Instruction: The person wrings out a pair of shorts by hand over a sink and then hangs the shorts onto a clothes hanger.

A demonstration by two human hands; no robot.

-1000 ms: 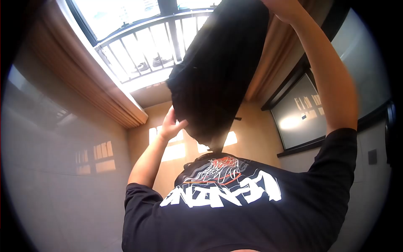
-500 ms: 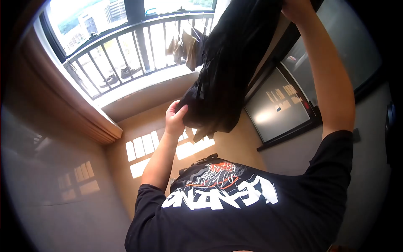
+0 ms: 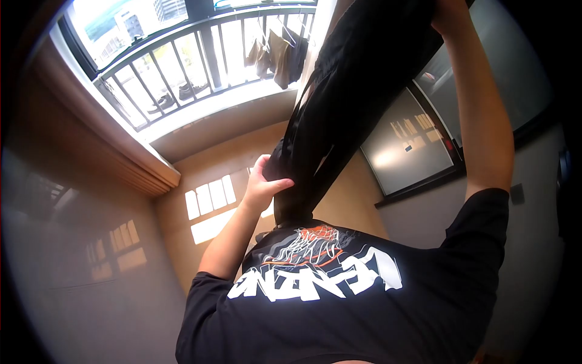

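A long pair of black trousers (image 3: 357,79) hangs at a slant in front of me, from the top edge down towards my waist. My right hand (image 3: 450,18) is raised high at the upper right and closed on the upper end of the cloth; its fingers are partly hidden and cut off by the frame. Lower down, my left hand (image 3: 267,185) grips the left side of the trousers, thumb across the front and the other fingers mostly behind. A narrow gap shows between the lower folds of the cloth.
Ahead stands a window with a railing (image 3: 182,60), where small garments (image 3: 279,57) hang and dark shoes (image 3: 193,91) rest beyond the bars. A brown curtain (image 3: 115,133) hangs at left. To the right is a dark-framed glossy panel (image 3: 412,145). Sunlight patches the tan floor (image 3: 182,236).
The trousers' lower end has dropped and straightened towards my body. My left hand has moved slightly right and down along the cloth, and my right hand a little to the right.
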